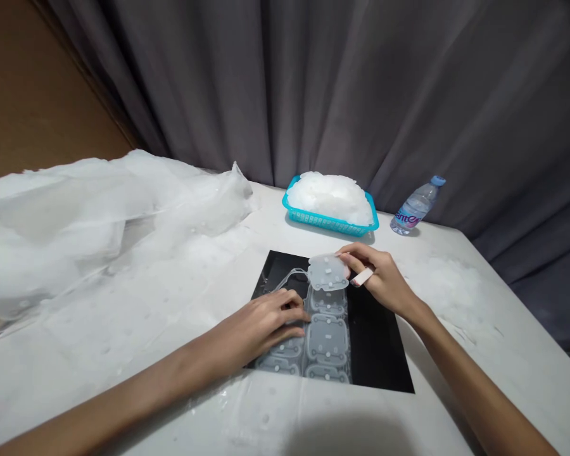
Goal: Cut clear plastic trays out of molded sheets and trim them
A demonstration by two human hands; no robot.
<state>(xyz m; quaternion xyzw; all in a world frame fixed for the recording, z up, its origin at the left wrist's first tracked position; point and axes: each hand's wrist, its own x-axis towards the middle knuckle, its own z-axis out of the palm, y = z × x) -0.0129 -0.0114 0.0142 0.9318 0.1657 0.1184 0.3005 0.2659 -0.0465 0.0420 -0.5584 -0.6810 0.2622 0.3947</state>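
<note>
Grey curtain (209,88) backs the white surface (389,424). On it lies a black mat (377,342) carrying a sheet of clear rounded pieces (327,339). Right hand (382,275): fingers closed on the edge of one translucent piece (327,272), held over the sheet's far end; a small pale strip (362,277) also shows at these fingers. Left hand (270,320): fingers slightly parted, laid on the sheet. Beyond the mat: a blue basket (330,223) heaped with white pieces (330,196); to its right, a bottle (414,208).

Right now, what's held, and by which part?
The right hand pinches a plastic piece by its right edge; whether the pale strip is held is unclear.
</note>
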